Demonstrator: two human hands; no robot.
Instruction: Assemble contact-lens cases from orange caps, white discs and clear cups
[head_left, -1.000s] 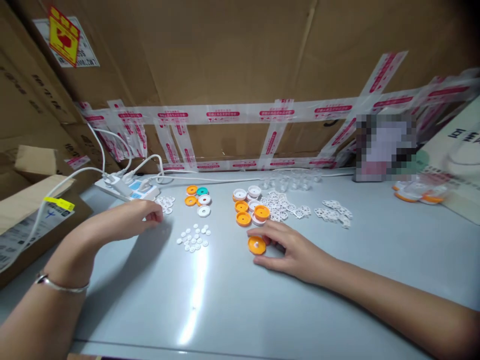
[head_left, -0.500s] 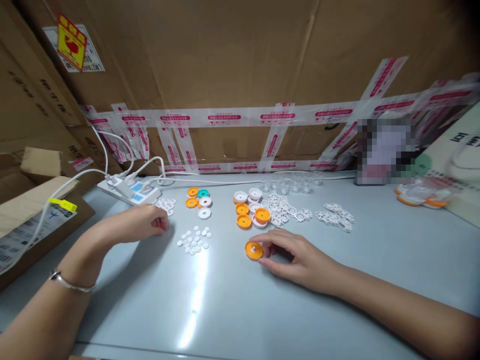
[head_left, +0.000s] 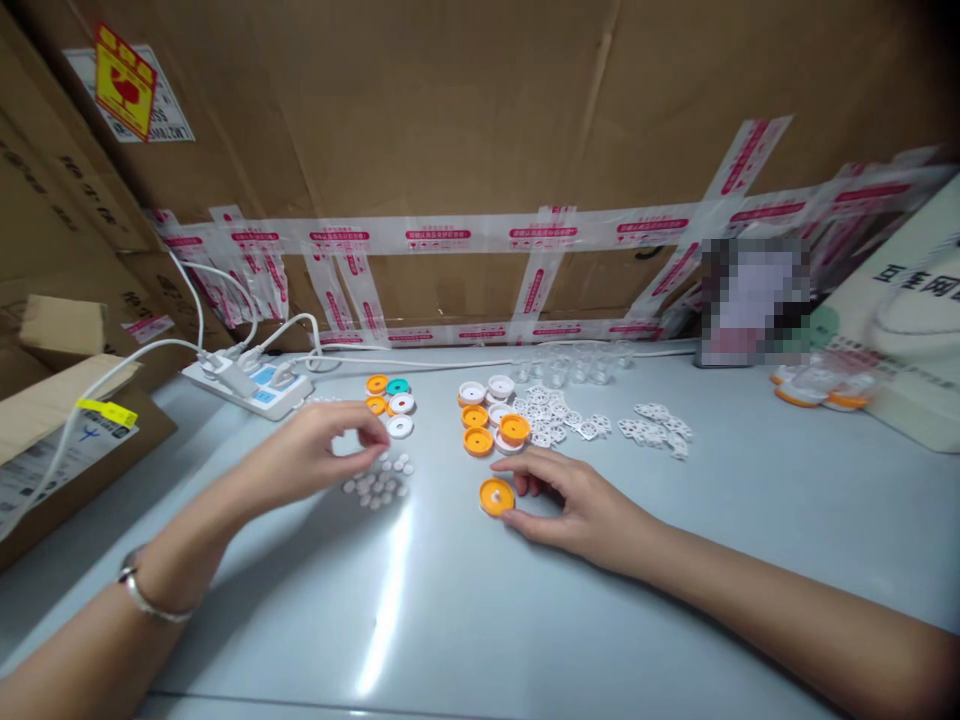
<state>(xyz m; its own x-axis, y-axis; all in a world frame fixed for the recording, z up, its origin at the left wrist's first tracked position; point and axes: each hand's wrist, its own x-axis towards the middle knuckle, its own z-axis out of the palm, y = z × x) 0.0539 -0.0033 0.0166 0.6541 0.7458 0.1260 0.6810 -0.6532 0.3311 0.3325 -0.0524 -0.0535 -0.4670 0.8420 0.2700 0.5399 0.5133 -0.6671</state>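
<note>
An orange round plastic disc (head_left: 491, 488) with a small white piece at its centre lies on the table. My right hand (head_left: 574, 505) curls around its right side, thumb against the near edge and index finger at the far edge. In the air above a cluster of small white round caps (head_left: 375, 488) is my left hand (head_left: 334, 445), thumb and index finger pinched together. Whatever is between those fingertips is too small to make out. Behind the left hand, small white parts (head_left: 324, 402) are partly hidden.
Stacked orange and white discs (head_left: 477, 441) stand mid-table, beside white lattice-like pieces (head_left: 551, 412). More coloured discs (head_left: 400, 426) sit further left. Clear cups (head_left: 577, 368) line the back, near a power strip (head_left: 270, 395), a blurred-out upright object (head_left: 750, 305) and large cardboard boxes (head_left: 450, 110).
My left hand has moved right, from the small white parts by the power strip to above the round caps. The right hand stays at the orange disc. The view has shifted slightly.
</note>
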